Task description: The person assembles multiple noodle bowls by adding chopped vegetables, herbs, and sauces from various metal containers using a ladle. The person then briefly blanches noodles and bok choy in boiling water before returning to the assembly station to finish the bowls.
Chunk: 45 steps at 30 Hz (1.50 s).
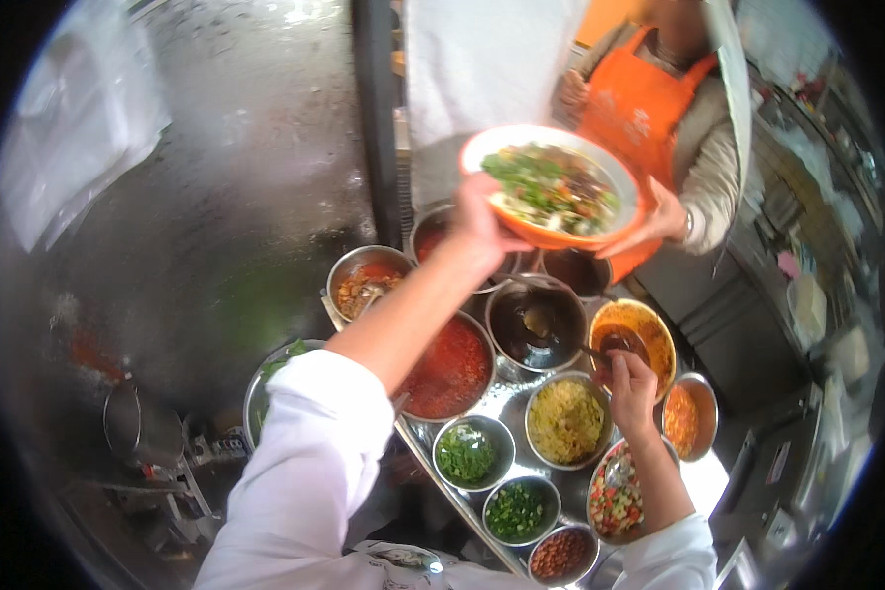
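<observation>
My left hand (484,228) grips the left rim of a large orange bowl (536,234) with a white inside, reaching out over the counter. In the bowl lies food (556,187) topped with chopped greens and bits of vegetable. A co-worker's hand (664,218) supports its right side. My right hand (629,385) is closed on a dark utensil handle (592,352) beside a yellow-orange bowl of dark sauce (631,339). Which vessel the utensil's head sits in, I cannot tell. Close by stands a metal bowl of dark liquid (526,349) with a ladle head (537,321) in it.
Around my arms, a metal counter (509,393) carries several bowls: red sauce (447,379), yellow pickled vegetables (565,421), chopped greens (465,452), scallions (514,511), peanuts (562,554), diced vegetables (615,497). A person in an orange apron (631,98) stands across. A dark post (376,118) rises behind.
</observation>
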Motion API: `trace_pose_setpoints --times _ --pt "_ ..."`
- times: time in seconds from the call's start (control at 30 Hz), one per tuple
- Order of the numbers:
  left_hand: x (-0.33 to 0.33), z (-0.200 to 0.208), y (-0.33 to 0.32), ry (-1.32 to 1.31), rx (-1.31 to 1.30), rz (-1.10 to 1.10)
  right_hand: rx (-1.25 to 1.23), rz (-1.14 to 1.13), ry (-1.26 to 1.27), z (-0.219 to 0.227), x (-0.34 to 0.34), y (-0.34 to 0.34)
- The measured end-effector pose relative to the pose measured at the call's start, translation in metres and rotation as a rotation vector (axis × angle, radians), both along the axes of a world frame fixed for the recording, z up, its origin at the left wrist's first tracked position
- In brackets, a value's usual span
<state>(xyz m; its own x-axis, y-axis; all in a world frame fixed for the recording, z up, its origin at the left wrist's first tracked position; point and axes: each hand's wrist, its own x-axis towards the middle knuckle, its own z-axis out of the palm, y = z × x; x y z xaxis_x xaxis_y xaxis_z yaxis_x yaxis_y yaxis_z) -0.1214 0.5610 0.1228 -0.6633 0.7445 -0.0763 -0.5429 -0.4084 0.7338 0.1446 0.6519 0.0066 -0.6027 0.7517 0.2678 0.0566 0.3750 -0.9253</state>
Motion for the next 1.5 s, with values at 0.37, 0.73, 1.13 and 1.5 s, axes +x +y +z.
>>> trace_pose_setpoints --times 0.37,0.73,1.13,1.5 --pt "-0.004 0.014 0.062 0.022 -0.004 -0.064 -0.522 0.078 -0.104 -0.006 -0.016 0.019" --pt "0.112 0.006 -0.122 0.357 0.426 -0.302 0.372 0.191 -0.090 0.080 0.014 -0.023" --pt "0.494 -0.220 -0.595 -0.323 -0.324 1.045 0.491 1.724 -0.529 0.037 0.010 -0.393" --pt "1.045 -0.317 -0.800 -0.564 0.310 2.841 1.353 1.779 -0.118 -0.203 0.185 -0.850"
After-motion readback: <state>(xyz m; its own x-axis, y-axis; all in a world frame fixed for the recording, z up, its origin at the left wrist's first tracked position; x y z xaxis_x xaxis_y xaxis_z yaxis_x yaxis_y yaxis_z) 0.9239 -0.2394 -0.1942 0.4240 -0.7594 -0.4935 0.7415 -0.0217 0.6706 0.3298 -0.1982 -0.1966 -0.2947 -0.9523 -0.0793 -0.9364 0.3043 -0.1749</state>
